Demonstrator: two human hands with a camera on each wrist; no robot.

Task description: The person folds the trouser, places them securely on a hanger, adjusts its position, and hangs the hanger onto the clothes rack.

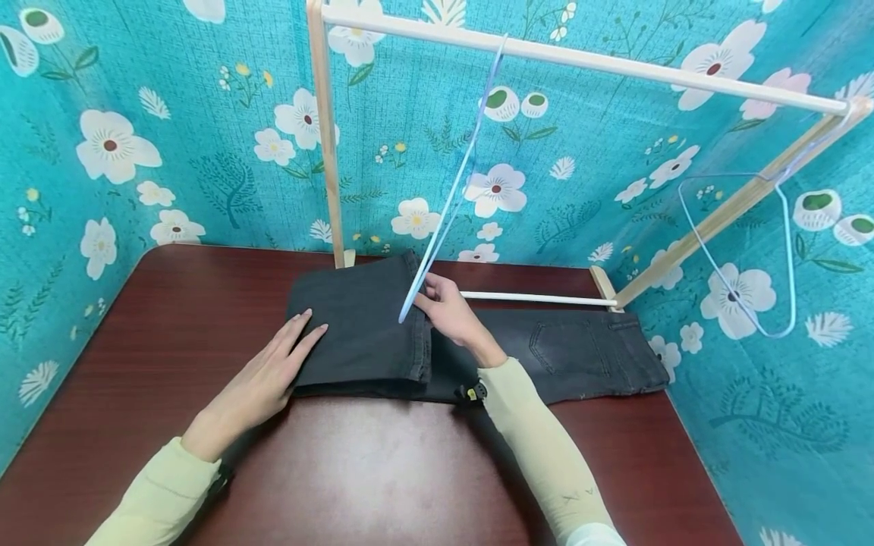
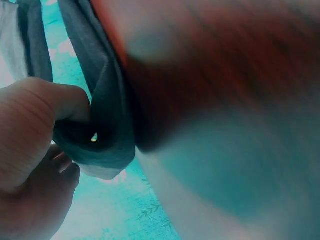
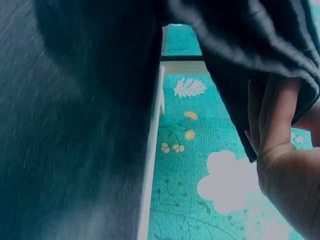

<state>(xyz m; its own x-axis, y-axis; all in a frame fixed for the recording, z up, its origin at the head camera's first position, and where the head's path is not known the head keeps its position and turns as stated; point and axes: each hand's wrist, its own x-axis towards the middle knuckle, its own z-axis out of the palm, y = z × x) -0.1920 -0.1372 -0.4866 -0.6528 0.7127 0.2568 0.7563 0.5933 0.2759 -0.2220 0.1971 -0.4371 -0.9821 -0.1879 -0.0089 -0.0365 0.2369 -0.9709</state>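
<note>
Both hands are on the dark jeans (image 1: 358, 326) now, and the jeans lie along the worktop (image 1: 382, 470) at the foot of the wooden rack (image 1: 326, 152)! The left hand (image 1: 262, 383) comes in from the near side, below the rack's left post, palm down, fingers stretched over the folded edge; from the left wrist, there's the thumb (image 2: 70, 102) tucked into the dark fold, nipping the cloth. And the right hand (image 1: 451, 311), reaching in front of the rack's bottom bar, wrist bent, has the hem (image 1: 419, 349) pinched, its fingers (image 3: 280, 115) hooked inside the leg opening. Both arms wear soft, pale sleeves, slightly wrinkled. Look at that denim: charcoal, matte, thick-seamed, folded into a neat block by the rack's left post, the stitched pocket (image 1: 570, 347) and waist lying toward its right post. A thin, pale-blue hanger (image 1: 413, 294) dangles edge-on from the rack's smooth, round top bar, another hanger (image 1: 790, 258) from its right end. Glossy, red-brown wood grain below the rack, and behind it a woven teal curtain (image 1: 232, 114) scattered with white flowers
</note>
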